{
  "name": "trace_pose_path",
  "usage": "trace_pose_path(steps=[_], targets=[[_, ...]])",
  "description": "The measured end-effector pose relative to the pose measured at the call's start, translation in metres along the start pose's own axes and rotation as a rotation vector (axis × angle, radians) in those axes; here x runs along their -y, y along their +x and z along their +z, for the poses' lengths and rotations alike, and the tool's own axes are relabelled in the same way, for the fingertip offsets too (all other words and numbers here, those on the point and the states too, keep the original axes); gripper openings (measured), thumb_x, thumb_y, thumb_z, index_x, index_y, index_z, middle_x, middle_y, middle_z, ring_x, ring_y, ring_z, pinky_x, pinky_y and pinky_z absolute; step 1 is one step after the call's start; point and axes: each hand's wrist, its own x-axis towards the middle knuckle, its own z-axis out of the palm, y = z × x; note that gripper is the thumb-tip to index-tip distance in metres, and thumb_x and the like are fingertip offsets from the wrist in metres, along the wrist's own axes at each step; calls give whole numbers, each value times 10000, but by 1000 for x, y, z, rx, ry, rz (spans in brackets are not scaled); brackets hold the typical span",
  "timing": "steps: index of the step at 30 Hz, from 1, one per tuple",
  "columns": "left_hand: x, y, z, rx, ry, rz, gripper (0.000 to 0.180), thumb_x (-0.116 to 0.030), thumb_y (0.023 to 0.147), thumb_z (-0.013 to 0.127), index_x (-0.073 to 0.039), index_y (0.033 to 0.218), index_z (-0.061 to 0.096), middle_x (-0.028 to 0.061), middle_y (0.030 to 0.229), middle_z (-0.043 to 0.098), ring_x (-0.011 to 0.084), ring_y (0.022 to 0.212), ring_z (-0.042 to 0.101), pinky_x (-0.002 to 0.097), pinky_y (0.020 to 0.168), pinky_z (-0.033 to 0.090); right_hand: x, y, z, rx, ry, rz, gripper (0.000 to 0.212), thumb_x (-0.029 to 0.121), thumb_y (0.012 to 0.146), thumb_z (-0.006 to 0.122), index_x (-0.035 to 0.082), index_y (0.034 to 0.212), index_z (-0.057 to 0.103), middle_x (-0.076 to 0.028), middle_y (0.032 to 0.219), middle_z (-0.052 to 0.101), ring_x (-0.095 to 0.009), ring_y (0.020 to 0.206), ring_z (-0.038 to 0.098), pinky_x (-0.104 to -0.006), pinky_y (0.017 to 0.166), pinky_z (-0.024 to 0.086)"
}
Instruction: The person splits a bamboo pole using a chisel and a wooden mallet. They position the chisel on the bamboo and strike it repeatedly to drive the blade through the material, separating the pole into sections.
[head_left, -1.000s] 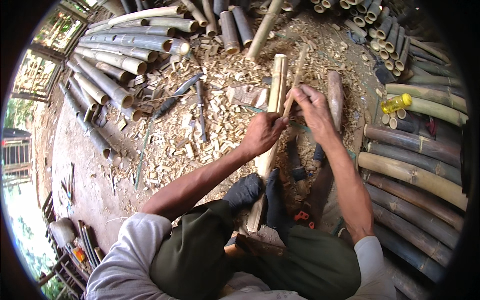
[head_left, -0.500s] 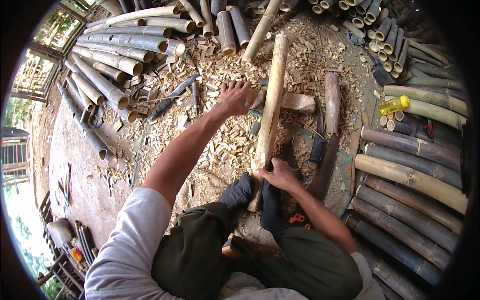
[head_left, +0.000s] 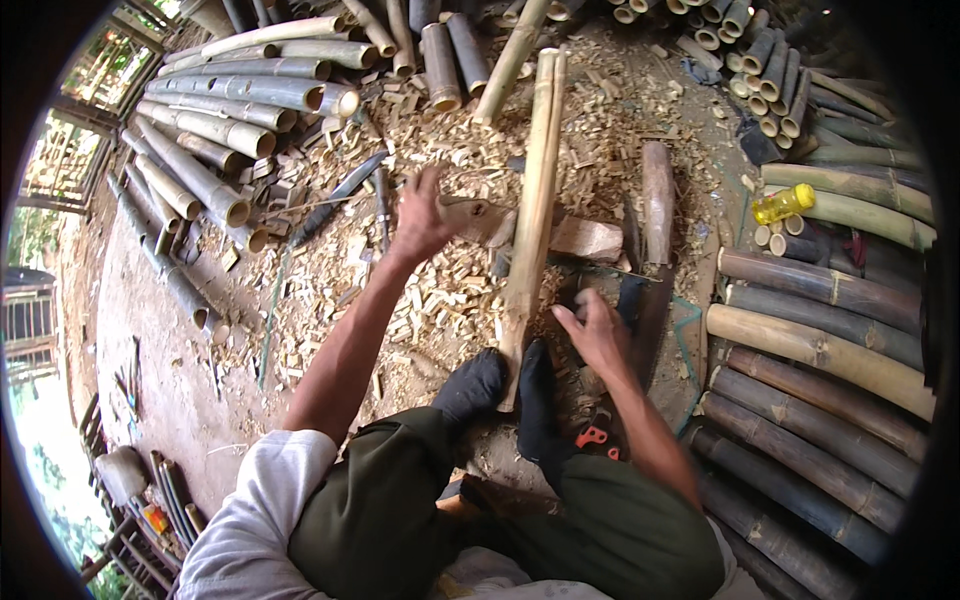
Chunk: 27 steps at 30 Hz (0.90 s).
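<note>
A long pale split bamboo piece [head_left: 536, 200] leans across a rough wooden block [head_left: 590, 240], its lower end held between my two dark-socked feet [head_left: 473, 385]. My left hand [head_left: 420, 218] is by the block's left end, fingers bent but apart, gripping nothing I can see. Just right of the bamboo's lower part, my right hand [head_left: 600, 335] hovers with thumb and fingers apart, off the bamboo. Close beyond it lies a tool's black handle [head_left: 630, 298]. Right of that, an upright wooden club-like piece [head_left: 658, 200] rests on the ground.
Wood chips [head_left: 440, 290] cover the ground. A dark long-bladed knife [head_left: 340, 200] lies at left. An orange-red handle [head_left: 592, 437] shows beside my right foot. Bamboo poles [head_left: 820, 360] line the right side, with a yellow bottle [head_left: 784, 204] on them; more bamboo [head_left: 220, 125] lies far left.
My right hand has let go of the bamboo's lower end and moved right and away from me. My left hand has come off the block and shifted left. The bamboo stays between my feet.
</note>
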Motion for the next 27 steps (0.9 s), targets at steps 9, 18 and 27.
trace_pose_path(steps=[9,18,27], targets=[[108,38,-32,-55,-141,-430,312,-271,854,742,30,936,723,57,690,654,140,598,608,310,542,484,-30,-33,1,41,-279,66,481,273,779,749,-13,1131,589,-220,1183,578,-434,1030,660,-528,875,542],[139,26,-4,-38,109,-483,399,-348,801,782,1,987,726,182,895,733,290,838,698,428,792,540,-183,-94,-60,-224,-350,395,644,336,769,758,35,1307,573,-245,1265,591,-452,1173,583,-547,967,488],[57,35,-100,-435,-1018,-696,195,-233,946,624,-50,882,600,33,760,542,157,624,538,301,510,493,-154,-32,-89,-350,-347,249,638,421,906,670,-30,1339,545,-302,1317,560,-483,1186,559,-539,984,471]])
